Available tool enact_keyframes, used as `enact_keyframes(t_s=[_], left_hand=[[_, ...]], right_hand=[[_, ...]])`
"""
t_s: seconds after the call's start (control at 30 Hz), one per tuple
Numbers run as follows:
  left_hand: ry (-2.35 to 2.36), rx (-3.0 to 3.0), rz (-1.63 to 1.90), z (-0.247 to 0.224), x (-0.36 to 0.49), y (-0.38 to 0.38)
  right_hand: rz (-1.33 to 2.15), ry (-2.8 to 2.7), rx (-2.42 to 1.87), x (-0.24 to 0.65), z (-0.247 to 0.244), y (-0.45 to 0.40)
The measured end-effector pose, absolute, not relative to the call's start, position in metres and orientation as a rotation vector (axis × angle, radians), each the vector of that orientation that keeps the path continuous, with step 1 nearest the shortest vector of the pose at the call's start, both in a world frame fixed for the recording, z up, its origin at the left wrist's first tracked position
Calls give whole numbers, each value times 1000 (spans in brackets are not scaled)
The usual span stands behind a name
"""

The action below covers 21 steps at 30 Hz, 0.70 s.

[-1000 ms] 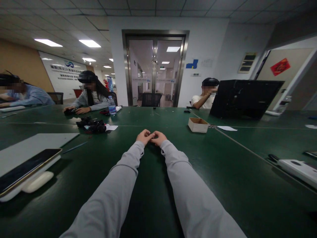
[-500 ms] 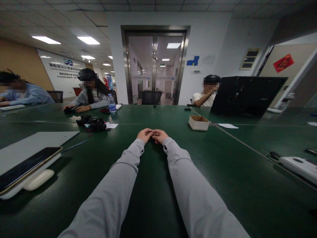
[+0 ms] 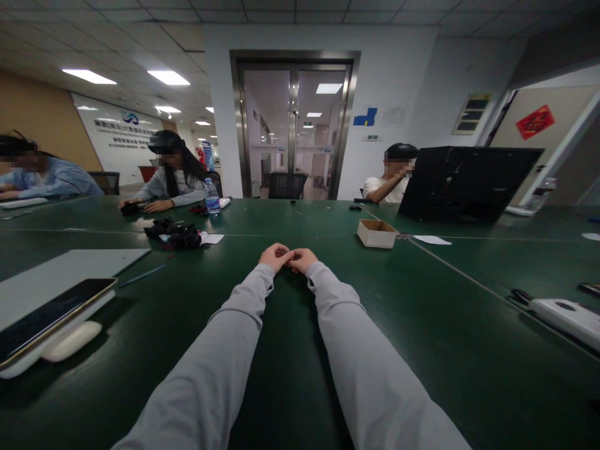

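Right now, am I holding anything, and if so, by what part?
It can't be told: your left hand and right hand meet at the fingertips, which would hide anything small between them.

An office, by all signs a company's shared workroom.
The landmark is the metal-framed glass double door (image 3: 293, 131), its panes printed with small blue logos and a line of lettering. Left of it, a white sign wall (image 3: 115, 128) carries a blue wave emblem and rows of Chinese characters (too soft to read in full). In front of it stand a black office chair (image 3: 287, 186) and a long green worktop (image 3: 422, 312), with people seated to both its left and right. Above and left of it, bright rectangular light panels (image 3: 169, 77) sit in a tiled ceiling (image 3: 107, 40); far right of it, a pale door (image 3: 569, 125) bears a red paper diamond (image 3: 535, 122).
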<state>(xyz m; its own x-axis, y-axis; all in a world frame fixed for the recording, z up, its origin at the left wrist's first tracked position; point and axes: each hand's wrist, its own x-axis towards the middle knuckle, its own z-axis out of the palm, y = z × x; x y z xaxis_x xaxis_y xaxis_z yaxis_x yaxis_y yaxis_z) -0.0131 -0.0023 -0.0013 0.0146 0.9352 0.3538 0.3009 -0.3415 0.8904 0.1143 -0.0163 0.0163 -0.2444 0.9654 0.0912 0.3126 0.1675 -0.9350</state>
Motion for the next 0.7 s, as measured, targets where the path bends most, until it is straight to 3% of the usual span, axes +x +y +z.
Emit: enact_keyframes(t_s=[0.3, 0.7], left_hand=[[1333, 1470, 1306, 9, -16, -7], [1023, 1592, 1311, 4, -19, -6]], right_hand=[[1087, -1624, -1245, 114, 14, -16], [1092, -1648, -1264, 115, 13, -15]])
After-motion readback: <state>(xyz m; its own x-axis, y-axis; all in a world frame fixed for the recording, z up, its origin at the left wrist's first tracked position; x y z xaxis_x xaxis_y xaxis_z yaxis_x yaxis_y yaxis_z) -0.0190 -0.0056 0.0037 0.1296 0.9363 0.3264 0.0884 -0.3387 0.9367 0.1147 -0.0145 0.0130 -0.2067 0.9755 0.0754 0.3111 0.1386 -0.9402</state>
